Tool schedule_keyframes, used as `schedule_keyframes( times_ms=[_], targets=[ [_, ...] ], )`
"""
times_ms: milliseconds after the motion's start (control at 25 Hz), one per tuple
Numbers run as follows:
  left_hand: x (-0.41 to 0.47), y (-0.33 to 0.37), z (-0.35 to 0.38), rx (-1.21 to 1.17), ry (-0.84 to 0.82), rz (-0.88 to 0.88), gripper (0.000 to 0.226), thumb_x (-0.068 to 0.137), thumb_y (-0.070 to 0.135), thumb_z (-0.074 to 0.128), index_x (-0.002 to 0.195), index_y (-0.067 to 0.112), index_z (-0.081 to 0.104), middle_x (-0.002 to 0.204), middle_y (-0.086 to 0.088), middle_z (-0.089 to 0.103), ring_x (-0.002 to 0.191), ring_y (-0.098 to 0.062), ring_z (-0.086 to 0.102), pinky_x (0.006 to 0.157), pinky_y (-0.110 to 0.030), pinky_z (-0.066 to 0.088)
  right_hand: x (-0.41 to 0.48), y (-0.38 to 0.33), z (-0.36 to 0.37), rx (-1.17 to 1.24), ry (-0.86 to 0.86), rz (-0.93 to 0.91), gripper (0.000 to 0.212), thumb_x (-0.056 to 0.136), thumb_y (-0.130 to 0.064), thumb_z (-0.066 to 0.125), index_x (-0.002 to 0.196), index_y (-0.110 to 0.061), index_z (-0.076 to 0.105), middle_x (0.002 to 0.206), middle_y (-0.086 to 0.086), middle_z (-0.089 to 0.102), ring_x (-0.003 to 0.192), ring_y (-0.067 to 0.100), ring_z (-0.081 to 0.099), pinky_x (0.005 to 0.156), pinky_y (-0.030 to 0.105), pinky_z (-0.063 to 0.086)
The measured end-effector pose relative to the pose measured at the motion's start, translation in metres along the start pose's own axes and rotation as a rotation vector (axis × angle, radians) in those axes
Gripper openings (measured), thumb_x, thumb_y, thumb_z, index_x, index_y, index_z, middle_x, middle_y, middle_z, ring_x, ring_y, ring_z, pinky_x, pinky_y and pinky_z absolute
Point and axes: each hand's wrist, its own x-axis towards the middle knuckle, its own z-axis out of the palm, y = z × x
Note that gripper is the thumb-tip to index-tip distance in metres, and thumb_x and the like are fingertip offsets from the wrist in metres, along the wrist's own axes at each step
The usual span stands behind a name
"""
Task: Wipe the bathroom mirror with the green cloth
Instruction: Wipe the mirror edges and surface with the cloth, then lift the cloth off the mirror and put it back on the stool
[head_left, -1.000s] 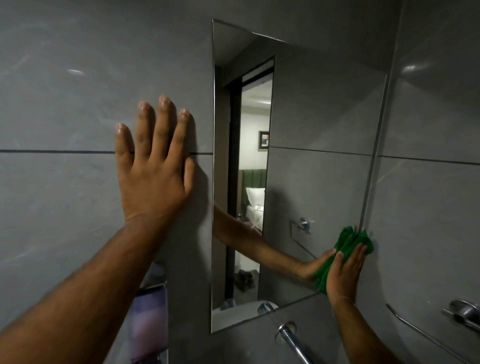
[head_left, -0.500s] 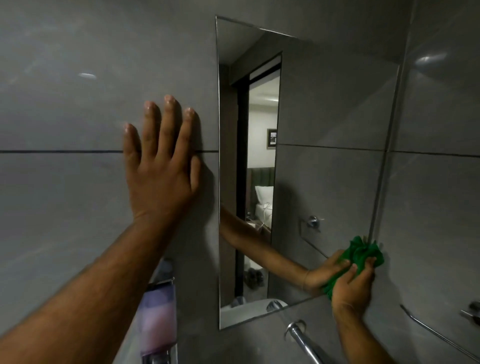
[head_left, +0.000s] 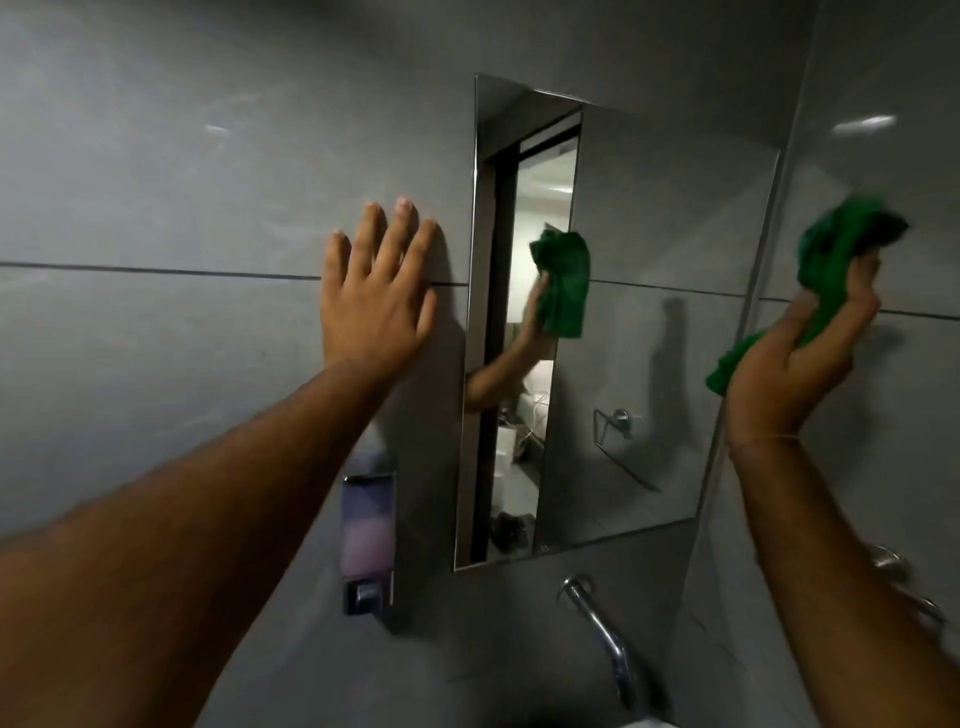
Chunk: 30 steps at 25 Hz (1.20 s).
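Observation:
The bathroom mirror (head_left: 654, 249) hangs on the grey tiled wall, its right edge meeting the corner. My right hand (head_left: 795, 358) grips a bunched green cloth (head_left: 831, 249) and is raised off the glass, to the right of the mirror's right edge, in front of the side wall. The cloth and hand show as a reflection in the mirror's left part. My left hand (head_left: 374, 296) lies flat with fingers spread on the wall tile just left of the mirror.
A wall-mounted soap dispenser (head_left: 368, 540) with purple liquid sits below my left hand. A chrome tap (head_left: 602, 629) projects under the mirror. A chrome fitting (head_left: 904, 582) is on the right wall behind my right forearm.
My right hand lifted the cloth from the mirror's lower right corner, up and away to the right. The view pulled back and shifted; the left hand stayed pressed on the wall.

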Motion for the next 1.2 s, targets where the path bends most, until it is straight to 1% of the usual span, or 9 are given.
schedule_keyframes(
  times_ms=[80, 200, 320, 520, 720, 840, 960, 1120, 1200],
  targets=[
    [0.000, -0.007, -0.023, -0.093, 0.009, -0.049, 0.073, 0.110, 0.054, 0.029, 0.177, 0.029, 0.014, 0.185, -0.007, 0.017, 0.171, -0.033, 0.014, 0.136, -0.057, 0.013, 0.010, -0.057, 0.028, 0.037, -0.128, -0.075, 0.041, 0.109, -0.015, 0.045, 0.149, -0.005, 0.050, 0.163, 0.019, 0.046, 0.152, 0.029, 0.046, 0.126, 0.024, 0.038],
    [-0.017, -0.025, -0.062, -0.141, 0.067, -0.156, 0.072, 0.109, 0.053, 0.026, 0.177, 0.029, 0.018, 0.185, -0.007, 0.015, 0.171, -0.032, 0.013, 0.136, -0.056, 0.012, -0.030, -0.138, 0.078, 0.071, -0.420, -0.125, 0.042, 0.106, -0.002, 0.046, 0.147, 0.000, 0.052, 0.161, 0.021, 0.048, 0.156, 0.037, 0.038, 0.125, 0.012, 0.029],
    [-0.054, -0.038, -0.090, -0.133, 0.081, -0.169, 0.070, 0.110, 0.047, 0.031, 0.176, 0.028, 0.024, 0.185, -0.006, 0.017, 0.171, -0.029, 0.014, 0.137, -0.056, 0.011, -0.106, -0.195, 0.108, 0.088, -0.585, -0.082, 0.042, 0.104, 0.004, 0.048, 0.146, 0.001, 0.054, 0.161, 0.019, 0.050, 0.158, 0.035, 0.036, 0.128, 0.019, 0.027],
    [-0.207, -0.083, -0.084, -0.009, -0.173, -0.222, 0.069, 0.110, 0.042, 0.034, 0.176, 0.027, 0.024, 0.185, -0.004, 0.017, 0.171, -0.027, 0.014, 0.137, -0.057, 0.004, -0.268, -0.240, 0.091, 0.131, -0.770, 0.067, 0.044, 0.104, 0.000, 0.049, 0.148, -0.003, 0.052, 0.162, 0.016, 0.049, 0.157, 0.031, 0.038, 0.119, -0.003, 0.013],
    [-0.428, -0.122, -0.058, -0.033, -0.507, -0.382, 0.064, 0.109, 0.034, 0.040, 0.170, 0.015, 0.040, 0.182, -0.007, 0.028, 0.169, -0.029, 0.025, 0.135, -0.059, 0.018, -0.478, -0.234, -0.026, 0.114, -1.131, 0.443, 0.043, 0.106, -0.006, 0.046, 0.148, -0.008, 0.053, 0.162, 0.012, 0.049, 0.154, 0.019, 0.040, 0.122, 0.002, 0.019],
    [-0.581, -0.127, -0.047, -0.061, -0.779, -0.440, 0.065, 0.108, 0.034, 0.044, 0.169, 0.013, 0.043, 0.181, -0.007, 0.030, 0.168, -0.029, 0.028, 0.134, -0.057, 0.026, -0.607, -0.202, -0.119, -0.078, -1.322, 0.780, 0.040, 0.106, 0.001, 0.050, 0.145, -0.004, 0.056, 0.158, 0.015, 0.054, 0.149, 0.025, 0.049, 0.119, 0.003, 0.024],
    [-0.726, -0.130, -0.039, -0.081, -1.071, -0.467, 0.066, 0.109, 0.039, 0.037, 0.170, 0.014, 0.042, 0.180, -0.006, 0.030, 0.168, -0.027, 0.028, 0.135, -0.053, 0.026, -0.724, -0.152, -0.208, -0.339, -1.490, 1.054, 0.041, 0.107, -0.003, 0.050, 0.147, -0.006, 0.056, 0.154, 0.016, 0.058, 0.143, 0.033, 0.057, 0.120, 0.029, 0.040],
    [-0.853, -0.126, -0.023, -0.105, -1.306, -0.509, 0.069, 0.109, 0.043, 0.028, 0.171, 0.014, 0.037, 0.181, -0.006, 0.028, 0.169, -0.025, 0.024, 0.136, -0.051, 0.024, -0.844, -0.102, -0.290, -0.576, -1.580, 1.144, 0.045, 0.108, -0.006, 0.048, 0.152, -0.007, 0.050, 0.163, 0.016, 0.047, 0.150, 0.036, 0.048, 0.123, 0.043, 0.041],
    [-0.901, -0.120, -0.011, -0.083, -1.345, -0.534, 0.069, 0.110, 0.043, 0.027, 0.173, 0.014, 0.032, 0.182, -0.005, 0.025, 0.170, -0.023, 0.018, 0.138, -0.050, 0.015, -0.900, -0.089, -0.313, -0.614, -1.678, 1.027, 0.051, 0.109, -0.010, 0.046, 0.159, -0.007, 0.039, 0.172, 0.014, 0.031, 0.159, 0.033, 0.033, 0.130, 0.045, 0.030]
  ],
)
